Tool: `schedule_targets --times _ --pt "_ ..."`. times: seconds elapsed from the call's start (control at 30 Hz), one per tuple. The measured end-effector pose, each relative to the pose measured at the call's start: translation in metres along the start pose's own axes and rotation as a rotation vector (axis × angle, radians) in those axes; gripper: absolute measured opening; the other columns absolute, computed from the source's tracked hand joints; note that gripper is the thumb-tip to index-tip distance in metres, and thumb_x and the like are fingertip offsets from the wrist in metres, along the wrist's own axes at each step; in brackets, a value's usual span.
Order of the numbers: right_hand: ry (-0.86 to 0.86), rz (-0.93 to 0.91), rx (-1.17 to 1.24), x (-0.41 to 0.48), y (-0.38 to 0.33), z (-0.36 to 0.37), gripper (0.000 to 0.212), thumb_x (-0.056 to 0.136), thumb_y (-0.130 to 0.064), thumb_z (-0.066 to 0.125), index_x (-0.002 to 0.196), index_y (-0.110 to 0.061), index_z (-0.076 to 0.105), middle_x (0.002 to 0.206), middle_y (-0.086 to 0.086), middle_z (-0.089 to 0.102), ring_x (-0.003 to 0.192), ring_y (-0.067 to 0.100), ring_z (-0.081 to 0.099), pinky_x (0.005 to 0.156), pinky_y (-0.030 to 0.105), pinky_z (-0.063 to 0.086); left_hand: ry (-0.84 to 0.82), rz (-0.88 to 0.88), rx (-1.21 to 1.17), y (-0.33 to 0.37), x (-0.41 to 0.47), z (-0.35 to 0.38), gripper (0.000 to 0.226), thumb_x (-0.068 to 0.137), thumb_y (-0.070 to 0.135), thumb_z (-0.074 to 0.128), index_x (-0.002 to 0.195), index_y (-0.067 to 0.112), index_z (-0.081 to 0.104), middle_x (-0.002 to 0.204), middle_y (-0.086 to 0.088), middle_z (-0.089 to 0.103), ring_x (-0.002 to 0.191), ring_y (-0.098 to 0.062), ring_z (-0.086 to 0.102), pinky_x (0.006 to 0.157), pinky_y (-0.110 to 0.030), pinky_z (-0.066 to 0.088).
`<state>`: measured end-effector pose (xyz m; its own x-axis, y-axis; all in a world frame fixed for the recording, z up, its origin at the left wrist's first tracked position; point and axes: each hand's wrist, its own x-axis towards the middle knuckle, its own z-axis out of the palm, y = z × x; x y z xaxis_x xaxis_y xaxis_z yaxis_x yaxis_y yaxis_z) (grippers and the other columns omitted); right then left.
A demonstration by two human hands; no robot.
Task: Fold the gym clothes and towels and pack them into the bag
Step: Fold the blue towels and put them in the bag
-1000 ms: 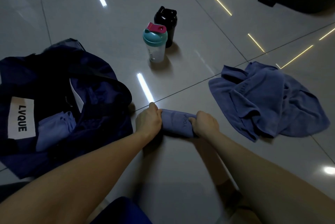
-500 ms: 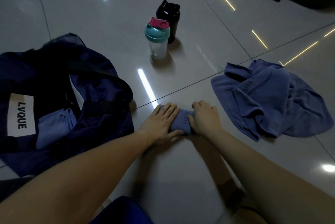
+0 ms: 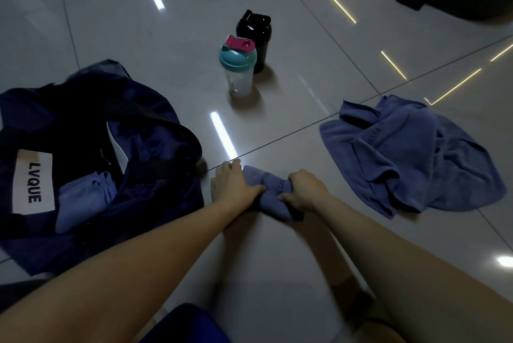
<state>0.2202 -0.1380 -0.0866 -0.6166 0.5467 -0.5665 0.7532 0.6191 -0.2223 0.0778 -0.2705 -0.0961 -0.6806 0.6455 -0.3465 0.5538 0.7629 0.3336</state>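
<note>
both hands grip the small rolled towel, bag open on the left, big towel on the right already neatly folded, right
Not quite: the head view shows the big blue towel crumpled, not folded. The left hand and right hand grip the small rolled towel, and the navy bag lies open on the left.

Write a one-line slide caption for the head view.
Left hand and right hand grip a rolled blue towel between an open navy bag and a crumpled blue towel.
</note>
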Motion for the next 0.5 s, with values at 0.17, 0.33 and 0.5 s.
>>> schedule_targets --times 0.17,0.33,0.5 --pt "0.0 -0.005 0.1 -0.006 -0.002 0.003 0.047 0.088 -0.046 0.069 0.113 -0.008 0.055 0.119 0.017 0.063 0.106 0.037 0.06 0.073 0.034 0.04 -0.264 -0.317 -0.284 0.014 0.011 -0.007 0.066 0.069 0.045 0.083 0.116 0.01 0.051 0.108 -0.011 0.064 0.097 -0.028 0.064 0.077 -0.034 0.053" --pt "-0.024 -0.005 0.252 -0.014 0.005 -0.007 0.039 0.086 -0.042 0.074 0.088 -0.015 0.045 0.094 0.01 0.06 0.09 0.031 0.057 0.066 0.033 0.037 -0.491 -0.385 -0.637 0.017 0.02 -0.028 0.058 0.065 0.024 0.091 0.112 0.007 0.062 0.109 -0.011 0.067 0.095 -0.025 0.066 0.077 -0.034 0.057" --pt "0.015 -0.059 0.501 -0.03 0.009 -0.027 0.04 0.083 -0.033 0.079 0.075 -0.018 0.042 0.071 -0.001 0.047 0.067 0.018 0.048 0.053 0.031 0.034 -0.654 -0.284 -0.805 0.027 0.02 -0.073 0.046 0.074 0.009 0.079 0.117 0.007 0.064 0.115 -0.018 0.07 0.104 -0.031 0.07 0.089 -0.044 0.06"
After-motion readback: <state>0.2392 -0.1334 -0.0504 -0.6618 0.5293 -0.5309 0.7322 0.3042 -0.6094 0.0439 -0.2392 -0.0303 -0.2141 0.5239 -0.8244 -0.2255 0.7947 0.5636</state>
